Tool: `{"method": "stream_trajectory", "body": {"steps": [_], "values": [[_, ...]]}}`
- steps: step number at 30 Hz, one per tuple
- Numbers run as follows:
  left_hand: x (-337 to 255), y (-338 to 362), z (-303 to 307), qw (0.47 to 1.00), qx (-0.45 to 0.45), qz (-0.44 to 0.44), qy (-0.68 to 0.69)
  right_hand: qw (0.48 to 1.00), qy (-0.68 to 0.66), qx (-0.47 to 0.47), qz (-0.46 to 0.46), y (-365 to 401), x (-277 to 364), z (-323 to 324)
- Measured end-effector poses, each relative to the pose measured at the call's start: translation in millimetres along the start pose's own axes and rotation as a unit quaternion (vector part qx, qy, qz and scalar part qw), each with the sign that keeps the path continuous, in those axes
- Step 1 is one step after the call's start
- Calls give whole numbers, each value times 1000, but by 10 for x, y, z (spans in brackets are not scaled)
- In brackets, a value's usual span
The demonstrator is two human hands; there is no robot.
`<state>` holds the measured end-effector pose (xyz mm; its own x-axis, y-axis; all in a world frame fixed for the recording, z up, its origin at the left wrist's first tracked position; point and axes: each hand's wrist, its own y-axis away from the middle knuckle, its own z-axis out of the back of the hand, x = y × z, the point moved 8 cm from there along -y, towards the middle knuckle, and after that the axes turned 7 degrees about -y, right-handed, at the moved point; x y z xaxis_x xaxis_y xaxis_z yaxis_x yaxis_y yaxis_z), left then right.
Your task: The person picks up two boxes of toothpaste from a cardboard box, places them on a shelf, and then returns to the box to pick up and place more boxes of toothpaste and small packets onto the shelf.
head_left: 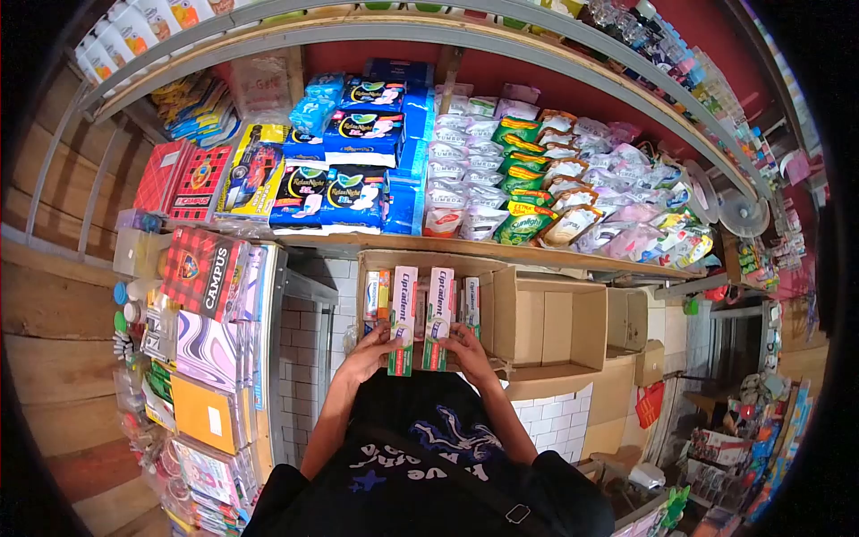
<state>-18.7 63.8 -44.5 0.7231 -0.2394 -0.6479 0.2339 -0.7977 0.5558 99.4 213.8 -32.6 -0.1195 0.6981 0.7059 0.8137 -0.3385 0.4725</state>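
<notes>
My left hand (369, 353) grips the lower part of a Ciptadent toothpaste box (404, 300), white on top and green at the bottom. A second Ciptadent toothpaste box (439, 300) is held the same way in my right hand (467, 349). Both boxes stand side by side with a small gap, above an open cardboard carton (483, 268). Inside that carton, smaller boxes show: an orange box (384, 291) on the left and another Ciptadent box (472, 300) on the right. My hands hide part of the carton's contents.
An open cardboard box (559, 327) stands right of the carton. Behind, a shelf (349, 240) bears blue sanitary pad packs (362, 139) and green Sunlight pouches (521, 222). Campus notebooks (204, 268) and folders fill the stand at left. A red bag (650, 403) lies farther right.
</notes>
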Motion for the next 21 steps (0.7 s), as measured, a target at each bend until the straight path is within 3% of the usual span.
{"method": "stream_trajectory", "body": {"steps": [2,21], "values": [[-9,4,-18,1000,-18,4,8,1000,10,12,24,-37,13,34],[453,601,-852,980,-121,-108,119,977,103,150,-114,362,156,245]]}}
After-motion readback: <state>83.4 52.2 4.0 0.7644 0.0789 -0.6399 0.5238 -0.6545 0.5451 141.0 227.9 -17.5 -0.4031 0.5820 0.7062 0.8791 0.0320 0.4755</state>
